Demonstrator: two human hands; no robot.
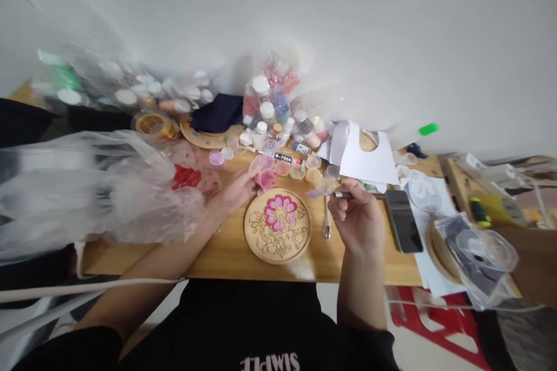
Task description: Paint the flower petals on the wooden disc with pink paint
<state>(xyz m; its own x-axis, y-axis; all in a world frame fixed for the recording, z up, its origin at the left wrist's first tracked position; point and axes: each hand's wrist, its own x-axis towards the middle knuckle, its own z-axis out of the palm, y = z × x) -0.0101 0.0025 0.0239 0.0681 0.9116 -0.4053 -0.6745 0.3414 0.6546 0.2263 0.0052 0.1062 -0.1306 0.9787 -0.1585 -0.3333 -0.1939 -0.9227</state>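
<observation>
My left hand (239,190) is closed around a small flip-lid pot (267,178) of bright pink material, its clear lid raised. The pot sits just above the back rim of a round wooden plate (253,246). Gold outlines of flowers and leaves cover the plate, and one large flower (281,213) is filled in pink and magenta. Between the fingers and thumb of my right hand (357,214) is a slim dark-handled spatula (321,192) with a flat, pale tip pointing left. That tip is right of the pot, apart from it; blur hides its exact shape.
Several small pots (313,175) and a B-7000 glue tube (284,158) line the back. Bagged bottles (278,98) stand against the wall. A plastic bag (104,185) lies left; a phone (404,221) and a white pen (327,223) lie right.
</observation>
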